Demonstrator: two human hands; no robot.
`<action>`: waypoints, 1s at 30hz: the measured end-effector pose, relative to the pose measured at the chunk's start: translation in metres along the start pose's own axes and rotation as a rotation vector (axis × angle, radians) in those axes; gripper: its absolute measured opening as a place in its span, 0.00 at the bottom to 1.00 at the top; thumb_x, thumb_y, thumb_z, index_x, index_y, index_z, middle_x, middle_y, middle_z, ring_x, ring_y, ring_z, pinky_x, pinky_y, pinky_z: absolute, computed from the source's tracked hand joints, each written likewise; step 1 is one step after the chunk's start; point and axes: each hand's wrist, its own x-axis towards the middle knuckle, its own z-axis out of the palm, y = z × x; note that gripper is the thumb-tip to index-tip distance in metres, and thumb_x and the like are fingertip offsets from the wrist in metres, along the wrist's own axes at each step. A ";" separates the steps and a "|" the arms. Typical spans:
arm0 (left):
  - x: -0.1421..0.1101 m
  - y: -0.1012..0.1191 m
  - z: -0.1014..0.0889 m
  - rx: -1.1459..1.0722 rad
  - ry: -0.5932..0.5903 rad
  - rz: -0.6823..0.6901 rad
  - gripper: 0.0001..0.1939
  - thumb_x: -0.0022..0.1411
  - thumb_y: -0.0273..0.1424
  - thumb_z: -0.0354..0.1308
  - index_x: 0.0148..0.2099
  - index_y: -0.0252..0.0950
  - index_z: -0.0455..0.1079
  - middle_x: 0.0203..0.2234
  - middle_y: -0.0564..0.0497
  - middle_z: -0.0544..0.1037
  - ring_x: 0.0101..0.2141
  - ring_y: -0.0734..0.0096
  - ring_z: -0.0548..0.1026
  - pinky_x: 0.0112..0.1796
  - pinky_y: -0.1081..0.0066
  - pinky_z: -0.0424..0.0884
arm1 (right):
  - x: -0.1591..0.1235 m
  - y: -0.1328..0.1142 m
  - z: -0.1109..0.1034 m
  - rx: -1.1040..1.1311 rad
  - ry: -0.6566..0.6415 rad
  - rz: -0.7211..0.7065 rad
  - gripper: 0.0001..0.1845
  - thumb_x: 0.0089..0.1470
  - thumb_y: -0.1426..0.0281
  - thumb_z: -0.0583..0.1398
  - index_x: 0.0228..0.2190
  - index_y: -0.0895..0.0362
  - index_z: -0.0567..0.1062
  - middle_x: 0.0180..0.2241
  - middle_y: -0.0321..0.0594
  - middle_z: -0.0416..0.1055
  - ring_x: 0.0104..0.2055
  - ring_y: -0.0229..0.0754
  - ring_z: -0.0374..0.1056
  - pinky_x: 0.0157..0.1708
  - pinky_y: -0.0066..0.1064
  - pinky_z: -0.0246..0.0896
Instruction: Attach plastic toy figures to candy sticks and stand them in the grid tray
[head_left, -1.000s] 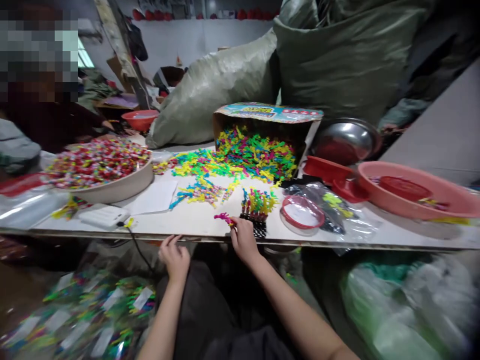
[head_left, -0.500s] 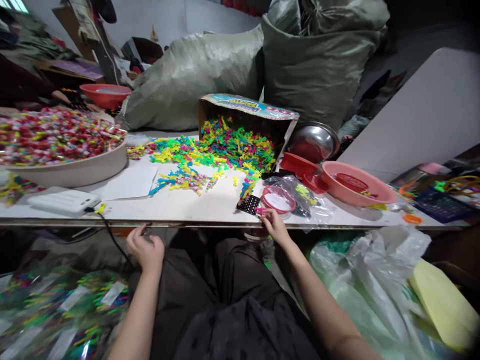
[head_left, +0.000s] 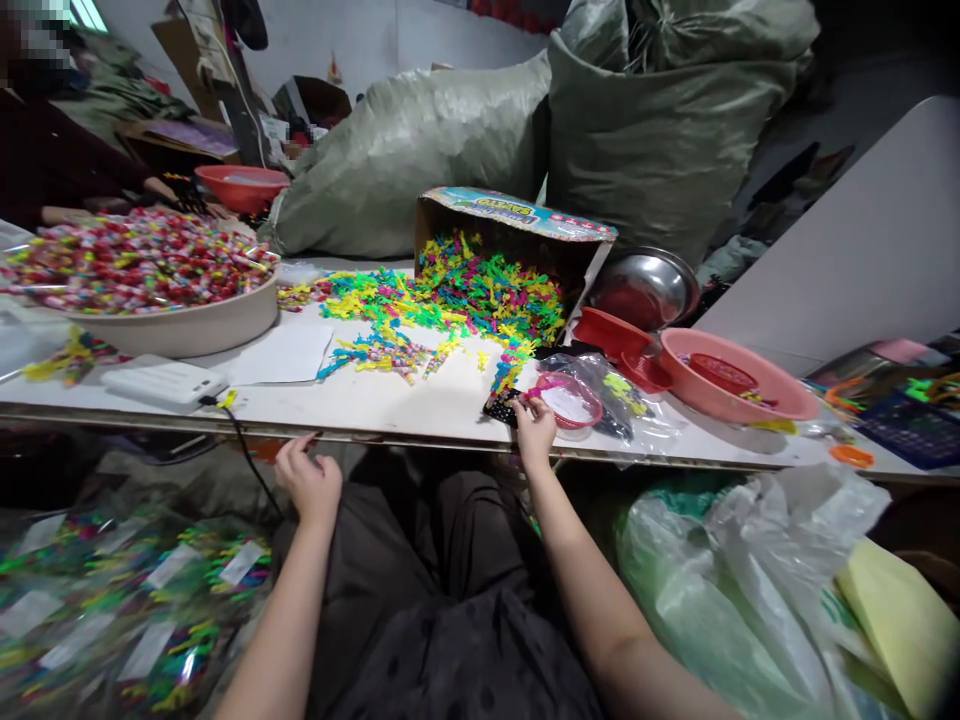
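Observation:
My right hand pinches a small pink plastic piece above a black plate with holes. Small coloured plastic figures stand along the far side of that plate. Just right of the fingers sits a round red-rimmed dish with white inside. At the table's front edge, my left hand hangs with fingers loosely bent and thumb apart, nothing visible in it. A cardboard box on its side spills many yellow, green, blue and pink figures onto the white table.
On the left stand a big basin of wrapped candy-like pieces and a white power strip with a black cable. Pink basin, steel bowl and clear bag lie right. Large sacks rise behind. A person works far left.
My right hand has moved slightly forward over the black plate with the pink piece. The view has shifted left, showing more of the person there. My left hand stays by the table edge.

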 end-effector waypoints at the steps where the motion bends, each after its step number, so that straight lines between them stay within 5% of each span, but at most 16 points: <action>1: 0.000 0.000 0.000 0.004 0.006 0.004 0.19 0.47 0.24 0.48 0.44 0.31 0.64 0.40 0.41 0.65 0.46 0.57 0.63 0.50 0.59 0.56 | 0.000 -0.001 0.002 -0.028 0.025 0.013 0.17 0.48 0.59 0.56 0.32 0.62 0.71 0.33 0.48 0.71 0.41 0.47 0.64 0.42 0.38 0.57; 19: 0.001 -0.003 0.007 -0.022 0.006 -0.033 0.20 0.48 0.23 0.47 0.46 0.31 0.62 0.40 0.42 0.64 0.45 0.58 0.63 0.49 0.57 0.57 | -0.003 -0.012 0.015 -0.358 0.104 -0.014 0.13 0.43 0.64 0.59 0.28 0.61 0.74 0.28 0.45 0.71 0.38 0.49 0.63 0.44 0.41 0.48; 30: 0.001 -0.003 0.006 0.003 0.017 -0.017 0.20 0.47 0.24 0.48 0.45 0.30 0.63 0.40 0.41 0.65 0.45 0.57 0.64 0.48 0.58 0.58 | -0.003 -0.003 0.014 -0.300 0.047 -0.082 0.09 0.44 0.65 0.58 0.27 0.59 0.73 0.28 0.43 0.71 0.35 0.46 0.64 0.38 0.34 0.56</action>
